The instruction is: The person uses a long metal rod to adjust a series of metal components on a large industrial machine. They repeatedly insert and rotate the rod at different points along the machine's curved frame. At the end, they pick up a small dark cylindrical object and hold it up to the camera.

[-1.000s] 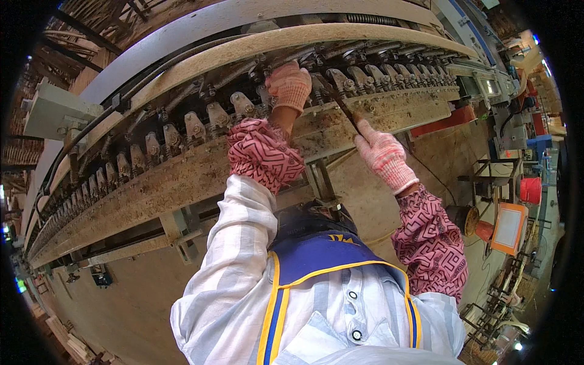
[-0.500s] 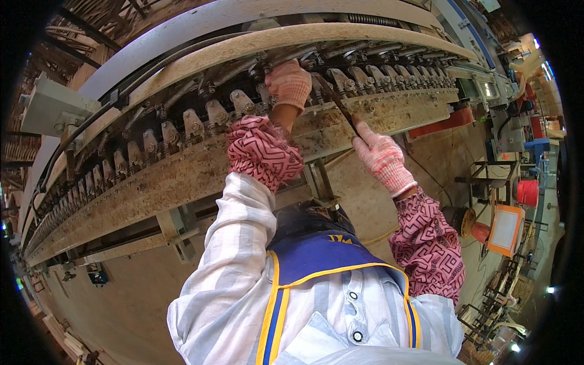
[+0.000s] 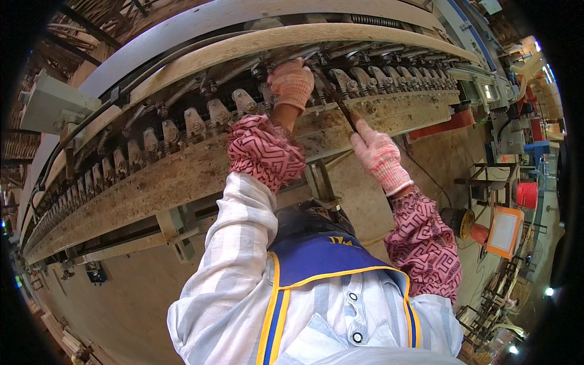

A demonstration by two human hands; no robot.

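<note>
left hand in a pink knit glove is up among the row of metal clamps on the long machine frame, fingers curled down into the mechanism, though i cannot tell what, if anything, they have hold of. right hand, same kind of glove, is closed around the lower end of a thin dark tool, index finger laid along it; the tool runs up and left so its tip sits among the clamps just beside the left hand. off to the far left, a pale grey box is fixed to the upper rail. down on the right, an orange-framed panel with a white face leans near a red bucket, and a blue unit stands above them. the frame's dusty lower edge curves across the view, its bare face running free to the left of the arms, and open floor lies beneath it.
</note>
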